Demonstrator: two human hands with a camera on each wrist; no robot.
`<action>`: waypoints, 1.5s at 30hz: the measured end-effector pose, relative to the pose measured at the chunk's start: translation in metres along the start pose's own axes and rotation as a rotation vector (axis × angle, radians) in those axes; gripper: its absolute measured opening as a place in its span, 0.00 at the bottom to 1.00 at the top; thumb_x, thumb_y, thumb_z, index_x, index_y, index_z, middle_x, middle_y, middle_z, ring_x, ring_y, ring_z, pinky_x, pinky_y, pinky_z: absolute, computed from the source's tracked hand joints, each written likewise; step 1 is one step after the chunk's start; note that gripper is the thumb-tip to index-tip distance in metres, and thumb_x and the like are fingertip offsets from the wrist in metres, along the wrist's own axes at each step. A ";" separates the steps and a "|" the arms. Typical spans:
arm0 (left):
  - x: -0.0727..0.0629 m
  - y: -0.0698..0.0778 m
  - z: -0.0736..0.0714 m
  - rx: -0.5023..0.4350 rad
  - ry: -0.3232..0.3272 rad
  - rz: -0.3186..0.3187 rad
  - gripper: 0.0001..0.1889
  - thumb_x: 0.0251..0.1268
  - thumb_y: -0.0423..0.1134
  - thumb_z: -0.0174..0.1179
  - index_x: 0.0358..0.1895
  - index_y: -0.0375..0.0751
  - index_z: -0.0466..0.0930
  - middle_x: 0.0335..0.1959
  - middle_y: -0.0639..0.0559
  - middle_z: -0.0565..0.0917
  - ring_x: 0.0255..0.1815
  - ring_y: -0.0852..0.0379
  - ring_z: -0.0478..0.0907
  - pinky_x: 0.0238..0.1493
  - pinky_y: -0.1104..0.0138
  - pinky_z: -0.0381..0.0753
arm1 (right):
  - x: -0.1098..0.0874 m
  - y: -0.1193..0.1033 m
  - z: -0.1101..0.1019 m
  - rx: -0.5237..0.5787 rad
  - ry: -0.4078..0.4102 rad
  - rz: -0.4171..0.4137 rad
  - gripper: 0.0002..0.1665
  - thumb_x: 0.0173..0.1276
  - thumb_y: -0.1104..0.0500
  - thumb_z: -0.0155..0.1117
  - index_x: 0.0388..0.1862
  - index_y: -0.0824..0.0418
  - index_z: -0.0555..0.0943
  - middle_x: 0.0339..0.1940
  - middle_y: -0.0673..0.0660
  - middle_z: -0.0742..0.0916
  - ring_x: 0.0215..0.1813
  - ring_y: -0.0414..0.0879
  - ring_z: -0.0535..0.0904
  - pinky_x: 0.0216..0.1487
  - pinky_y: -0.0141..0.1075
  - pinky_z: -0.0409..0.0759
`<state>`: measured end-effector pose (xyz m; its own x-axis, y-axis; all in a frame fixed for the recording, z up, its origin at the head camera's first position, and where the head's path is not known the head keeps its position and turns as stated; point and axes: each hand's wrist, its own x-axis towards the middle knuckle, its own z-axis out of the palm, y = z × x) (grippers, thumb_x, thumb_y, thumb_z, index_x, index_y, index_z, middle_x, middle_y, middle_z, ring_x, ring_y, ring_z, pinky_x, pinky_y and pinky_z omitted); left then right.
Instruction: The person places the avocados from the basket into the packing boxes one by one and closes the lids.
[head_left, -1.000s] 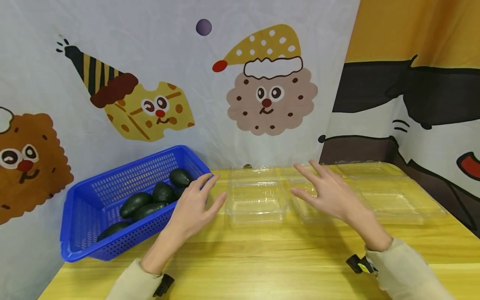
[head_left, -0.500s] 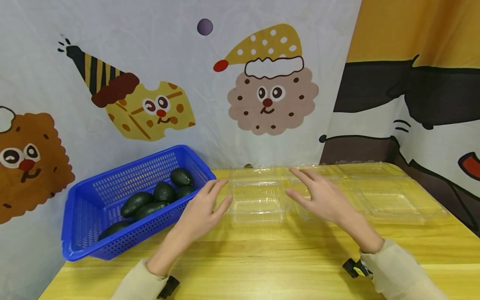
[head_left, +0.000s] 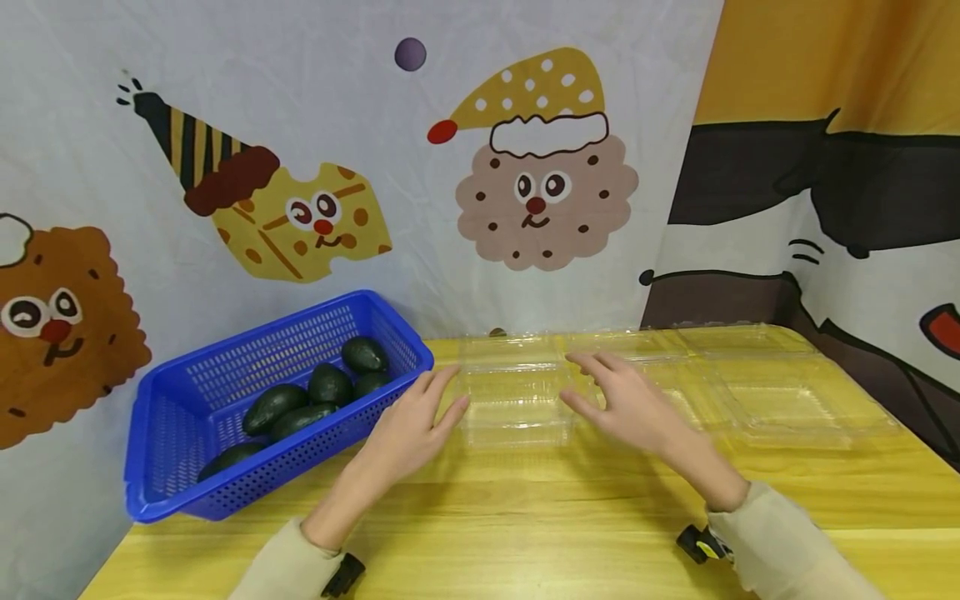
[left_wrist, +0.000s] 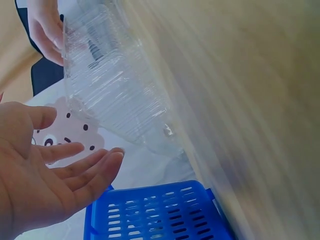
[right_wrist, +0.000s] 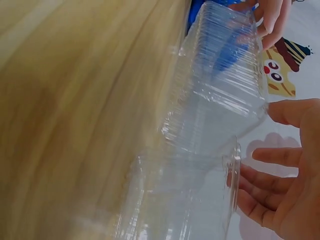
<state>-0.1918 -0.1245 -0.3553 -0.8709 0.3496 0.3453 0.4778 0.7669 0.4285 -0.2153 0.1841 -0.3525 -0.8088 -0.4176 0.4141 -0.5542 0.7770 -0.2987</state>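
Observation:
Between my hands stands a clear plastic clamshell box (head_left: 516,408), its lid laid back toward the wall. My left hand (head_left: 408,429) hovers by its left side, fingers spread and nothing in them. On the other side, my right hand (head_left: 630,408) has its fingers loosely extended near the box's right edge. In the right wrist view the thumb of the right hand (right_wrist: 285,185) is close to the box's rim; whether it touches, I cannot tell. The left wrist view has the left palm apart from the ribbed plastic (left_wrist: 110,85).
Left of the hands sits a blue perforated basket (head_left: 262,354) with several dark green avocados (head_left: 273,408). More clear boxes, including one at the right (head_left: 787,404), stand along the wooden table (head_left: 510,525). A printed cloth (head_left: 420,225) hangs behind.
Both hands have drawn closer together around the left clear box. The left moved right from beside the basket, and the right moved left and slightly lower. Basket and boxes look unmoved.

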 end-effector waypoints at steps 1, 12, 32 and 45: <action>0.000 0.000 0.000 -0.001 -0.005 -0.008 0.27 0.81 0.50 0.50 0.74 0.39 0.67 0.65 0.38 0.75 0.60 0.39 0.77 0.55 0.44 0.80 | 0.000 -0.001 0.001 0.000 -0.002 -0.005 0.34 0.73 0.45 0.65 0.70 0.61 0.74 0.57 0.66 0.83 0.52 0.59 0.83 0.47 0.55 0.83; 0.003 -0.005 0.003 -0.053 -0.062 -0.067 0.27 0.80 0.48 0.52 0.72 0.35 0.67 0.48 0.43 0.83 0.45 0.47 0.82 0.43 0.53 0.83 | 0.000 -0.005 0.008 0.003 -0.044 0.022 0.28 0.70 0.52 0.68 0.64 0.63 0.78 0.41 0.60 0.86 0.32 0.48 0.81 0.30 0.37 0.78; 0.004 -0.010 0.004 -0.102 -0.141 -0.080 0.18 0.71 0.33 0.62 0.57 0.24 0.79 0.28 0.51 0.82 0.25 0.61 0.75 0.29 0.65 0.78 | 0.001 -0.005 0.017 0.010 -0.117 0.031 0.23 0.68 0.62 0.69 0.56 0.76 0.80 0.29 0.53 0.86 0.16 0.34 0.64 0.18 0.29 0.67; 0.001 -0.011 -0.001 -0.158 -0.215 -0.100 0.22 0.71 0.34 0.63 0.60 0.21 0.76 0.26 0.51 0.84 0.21 0.62 0.74 0.26 0.68 0.76 | -0.001 -0.013 0.013 0.041 -0.185 0.072 0.20 0.70 0.64 0.66 0.56 0.77 0.80 0.27 0.54 0.86 0.16 0.36 0.67 0.17 0.28 0.68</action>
<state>-0.1979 -0.1329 -0.3587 -0.9112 0.3950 0.1172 0.3852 0.7159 0.5823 -0.2105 0.1683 -0.3604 -0.8671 -0.4436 0.2267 -0.4978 0.7898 -0.3585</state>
